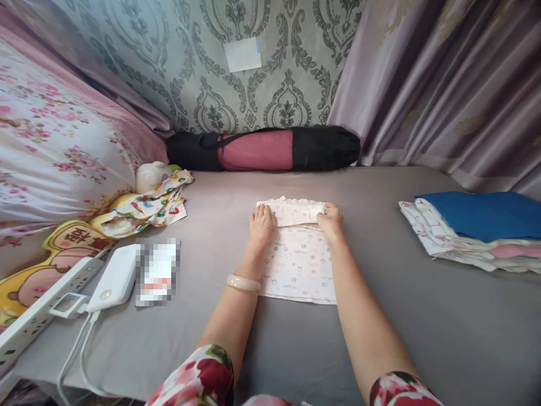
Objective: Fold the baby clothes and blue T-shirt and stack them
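Observation:
A small white garment with a faint dotted print (pixel 298 262) lies flat on the grey bed sheet (pixel 380 316) in front of me. Its far end is folded over into a narrow band. My left hand (pixel 262 224) rests flat on the left part of that fold, fingers stretched out. My right hand (pixel 330 220) presses on the right end of the fold, its fingers curled at the edge of the cloth. A pale bangle sits on my left wrist.
A stack of folded clothes with a blue piece on top (pixel 482 228) lies at the right. A colourful crumpled garment (pixel 147 208) and a soft toy lie at the left, near a white power bank (pixel 114 279) and a power strip (pixel 38 313). A rolled mat in a black bag (pixel 262 149) lies along the wall.

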Action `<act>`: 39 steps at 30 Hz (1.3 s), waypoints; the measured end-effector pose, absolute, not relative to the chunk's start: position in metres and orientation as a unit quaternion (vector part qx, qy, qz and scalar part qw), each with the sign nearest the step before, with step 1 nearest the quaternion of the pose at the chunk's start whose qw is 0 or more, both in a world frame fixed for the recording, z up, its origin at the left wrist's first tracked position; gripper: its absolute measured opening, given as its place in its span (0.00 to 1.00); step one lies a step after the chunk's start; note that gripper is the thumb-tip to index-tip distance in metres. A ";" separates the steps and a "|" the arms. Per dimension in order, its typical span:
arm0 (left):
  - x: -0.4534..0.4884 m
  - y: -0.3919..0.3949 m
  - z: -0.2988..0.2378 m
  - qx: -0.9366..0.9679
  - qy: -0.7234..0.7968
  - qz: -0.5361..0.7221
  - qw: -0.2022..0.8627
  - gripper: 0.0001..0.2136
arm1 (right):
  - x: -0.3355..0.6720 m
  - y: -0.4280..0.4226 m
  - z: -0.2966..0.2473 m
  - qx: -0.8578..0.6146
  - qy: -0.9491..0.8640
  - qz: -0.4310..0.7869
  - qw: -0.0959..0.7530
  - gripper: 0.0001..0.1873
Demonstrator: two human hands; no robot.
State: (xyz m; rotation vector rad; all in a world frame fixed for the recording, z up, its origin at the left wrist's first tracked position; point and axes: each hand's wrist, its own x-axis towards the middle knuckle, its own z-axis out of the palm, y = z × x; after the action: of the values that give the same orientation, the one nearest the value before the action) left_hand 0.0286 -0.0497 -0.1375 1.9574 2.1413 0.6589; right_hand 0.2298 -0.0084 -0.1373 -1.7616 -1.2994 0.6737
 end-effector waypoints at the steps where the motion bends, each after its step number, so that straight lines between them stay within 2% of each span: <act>1: 0.029 -0.050 -0.137 0.655 0.717 0.226 0.078 0.21 | 0.230 -0.012 -0.133 -0.718 -0.522 0.241 0.394 0.27; 5: 0.037 -0.050 -0.136 0.667 0.697 0.259 0.056 0.21 | 0.224 -0.024 -0.116 -0.741 -0.563 0.138 0.340 0.26; 8: 0.048 -0.051 -0.133 0.705 0.659 0.258 0.053 0.21 | 0.211 -0.030 -0.111 -0.693 -0.644 0.092 0.311 0.25; 13: 0.062 -0.056 -0.132 0.755 0.621 0.199 0.070 0.23 | 0.183 -0.039 -0.120 -0.569 -0.787 0.104 0.216 0.25; 20: 0.057 -0.053 -0.136 0.750 0.642 0.149 0.049 0.21 | 0.173 -0.046 -0.130 -0.565 -0.803 0.112 0.149 0.27; 31: 0.051 -0.048 -0.138 0.664 0.738 0.117 0.010 0.28 | 0.178 -0.040 -0.140 -0.671 -0.730 0.054 0.120 0.31; 39: 0.052 -0.047 -0.138 0.684 0.716 0.137 -0.005 0.27 | 0.179 -0.043 -0.132 -0.659 -0.739 0.043 0.134 0.30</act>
State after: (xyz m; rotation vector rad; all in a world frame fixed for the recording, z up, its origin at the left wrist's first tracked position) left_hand 0.0517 -0.0466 -0.1378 2.1567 2.2567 0.4317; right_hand 0.1790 -0.0425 -0.1318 -1.9100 -2.1427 0.1254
